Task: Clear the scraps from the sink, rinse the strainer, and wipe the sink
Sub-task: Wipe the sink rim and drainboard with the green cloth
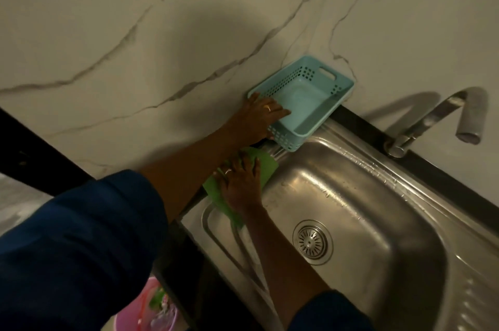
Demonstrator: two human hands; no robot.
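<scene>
A steel sink (359, 190) fills the lower right, with its round metal strainer (312, 242) seated in the drain. My right hand (241, 182) presses flat, fingers spread, on a green cloth (266, 166) lying on the sink's left rim. Just above it, my left hand (260, 117) grips the near corner of a light blue perforated plastic basket (307, 98), fingers over its rim. The basket is empty and sits tilted at the sink's back left corner against the wall. No scraps show in the basin.
A steel faucet (437, 117) curves over the sink's back right. The marble-patterned wall (162, 33) stands behind. A pink bucket (147, 311) holding green scraps sits on the floor at the lower left, beside the dark counter edge.
</scene>
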